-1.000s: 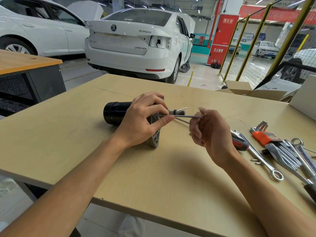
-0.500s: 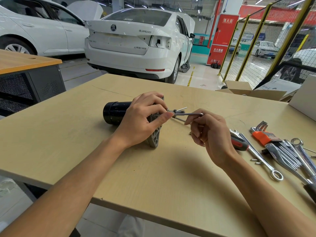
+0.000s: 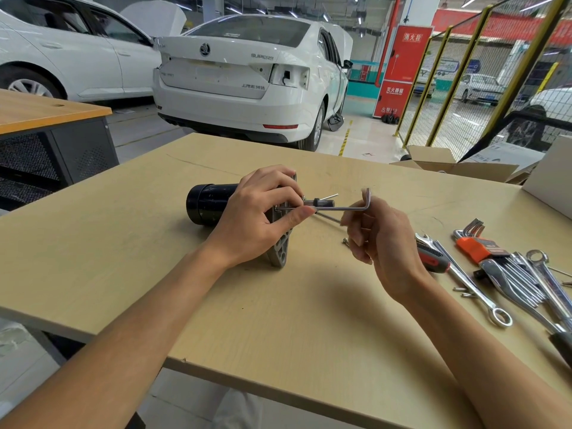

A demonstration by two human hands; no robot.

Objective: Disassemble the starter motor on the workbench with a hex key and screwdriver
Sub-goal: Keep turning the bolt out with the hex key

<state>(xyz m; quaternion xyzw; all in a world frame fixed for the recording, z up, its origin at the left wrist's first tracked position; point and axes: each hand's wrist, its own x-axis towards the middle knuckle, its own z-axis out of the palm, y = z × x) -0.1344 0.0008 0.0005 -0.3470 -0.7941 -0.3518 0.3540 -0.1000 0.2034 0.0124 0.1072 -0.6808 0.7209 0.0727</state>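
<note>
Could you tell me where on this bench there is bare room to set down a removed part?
The bench is bare left of the motor and along the near edge below both forearms. The far strip beyond the hex key is also free. The right side is crowded: screwdriver, wrenches, key set.

We stand at a pale wooden counter (image 3: 130, 243) in a workshop hall. Beyond it two white cars (image 3: 247, 78) are parked on a light grey floor (image 3: 365, 144). To our left sits an orange-topped desk (image 3: 46, 109); to our right, a yellow-framed mesh fence (image 3: 464, 88) and a red cabinet (image 3: 402, 69). Strip lights (image 3: 182, 7) glow overhead.
</note>
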